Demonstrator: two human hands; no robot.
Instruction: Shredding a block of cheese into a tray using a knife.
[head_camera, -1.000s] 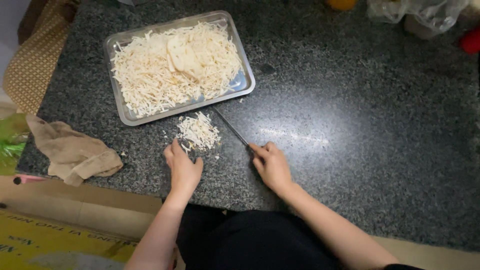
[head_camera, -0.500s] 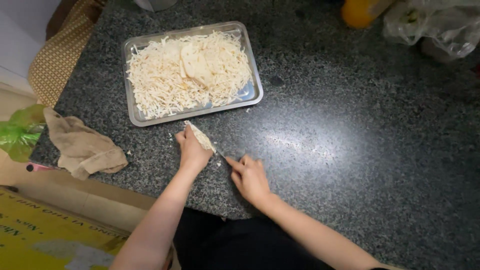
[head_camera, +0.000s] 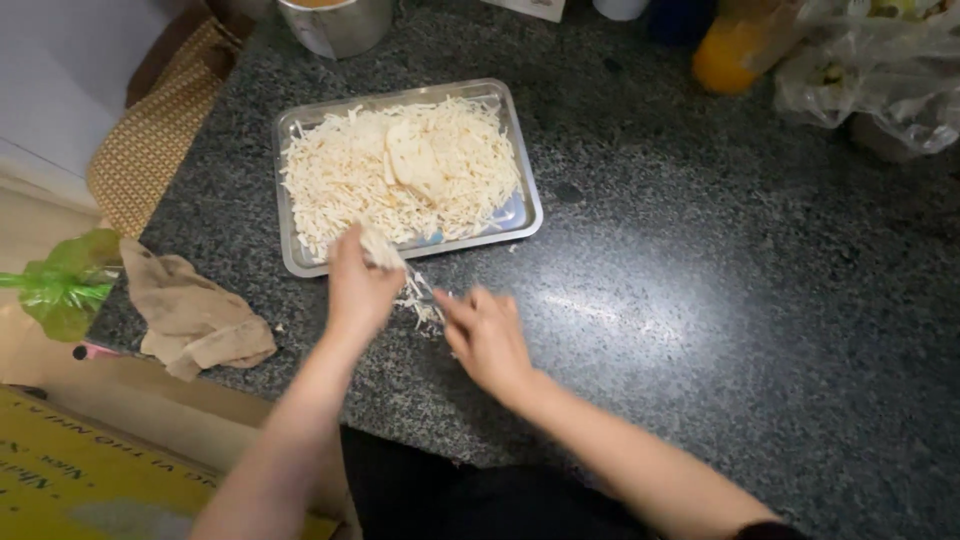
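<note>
My left hand (head_camera: 358, 288) is closed around a small bunch of pale shredded strips (head_camera: 385, 250), lifted at the near edge of the metal tray (head_camera: 528, 200). A few loose strands (head_camera: 420, 300) trail below it, between the two hands, just above the dark speckled counter (head_camera: 700, 300). My right hand (head_camera: 488, 335) sits just right of that, fingers curled; something thin may be under them, but blur means I cannot tell what it grips or how tightly.

The tray is heaped with the same shreds (head_camera: 340, 180), plus a couple of flat uncut slices (head_camera: 415, 165) on top.

Handling judgement: the strips look light, soft and floppy, probably a bit damp, so they clump and shed. Best taken as a loose pinch from above, whole-hand scoop, not by single strands.

Near left: crumpled tan cloth (head_camera: 195, 315), green plastic bag (head_camera: 65, 290). Far: steel pot (head_camera: 335, 22), orange bottle (head_camera: 728, 55), clear plastic bag (head_camera: 870, 70) at far right.
</note>
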